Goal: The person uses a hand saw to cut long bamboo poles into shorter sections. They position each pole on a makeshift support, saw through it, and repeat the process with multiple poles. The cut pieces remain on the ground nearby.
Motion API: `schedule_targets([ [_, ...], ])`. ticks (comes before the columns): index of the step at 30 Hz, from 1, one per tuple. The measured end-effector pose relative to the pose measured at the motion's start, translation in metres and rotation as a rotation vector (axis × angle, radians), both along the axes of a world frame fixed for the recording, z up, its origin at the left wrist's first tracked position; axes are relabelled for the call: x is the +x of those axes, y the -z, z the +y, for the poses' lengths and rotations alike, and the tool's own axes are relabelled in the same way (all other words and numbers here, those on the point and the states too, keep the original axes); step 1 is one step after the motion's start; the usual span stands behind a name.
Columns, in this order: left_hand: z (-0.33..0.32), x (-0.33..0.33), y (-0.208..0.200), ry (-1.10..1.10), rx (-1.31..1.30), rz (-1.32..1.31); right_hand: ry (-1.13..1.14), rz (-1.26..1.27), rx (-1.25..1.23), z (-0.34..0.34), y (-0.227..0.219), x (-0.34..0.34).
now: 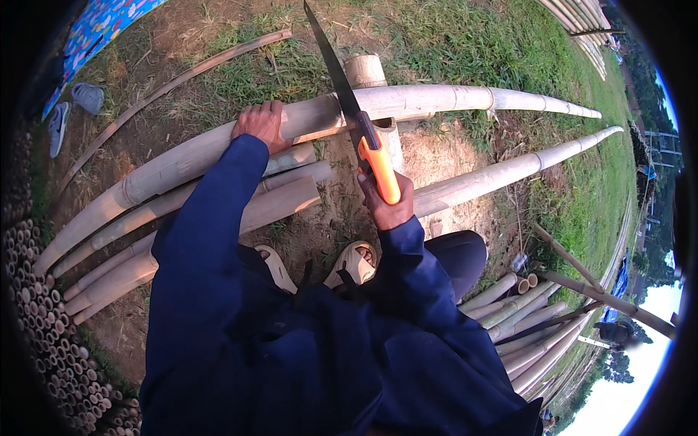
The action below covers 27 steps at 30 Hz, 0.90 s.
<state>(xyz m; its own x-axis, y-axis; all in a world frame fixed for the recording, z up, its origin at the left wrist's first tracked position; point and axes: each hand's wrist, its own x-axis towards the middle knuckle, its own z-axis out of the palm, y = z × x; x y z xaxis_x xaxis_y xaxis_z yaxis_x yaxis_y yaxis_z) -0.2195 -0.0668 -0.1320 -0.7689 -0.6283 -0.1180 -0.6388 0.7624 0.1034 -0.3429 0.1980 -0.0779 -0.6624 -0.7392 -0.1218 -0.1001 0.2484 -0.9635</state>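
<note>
Sawing the long pale bamboo pole [218, 142] on its upright post, right hand [385, 203] clamped on the orange-handled handsaw [363, 138]; left hand [260, 122] presses nearby, so a jumping blade could catch it.

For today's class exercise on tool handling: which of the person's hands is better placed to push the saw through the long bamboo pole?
The right hand: it already grips the saw whose blade sits on the bamboo pole. The left hand presses on the pole, steadying it.
</note>
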Motion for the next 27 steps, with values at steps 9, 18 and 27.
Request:
schedule_targets([
  [9, 0.000, -0.002, 0.005, 0.015, 0.002, -0.042, -0.017, 0.063, 0.092, 0.063, -0.010, 0.025],
  [18, 0.000, 0.010, 0.010, 0.025, -0.052, 0.004, -0.100, 0.042, 0.189, 0.129, -0.044, 0.052],
  [27, 0.002, -0.013, 0.002, 0.023, -0.063, 0.038, 0.001, -0.069, -0.004, 0.001, -0.009, -0.013],
])
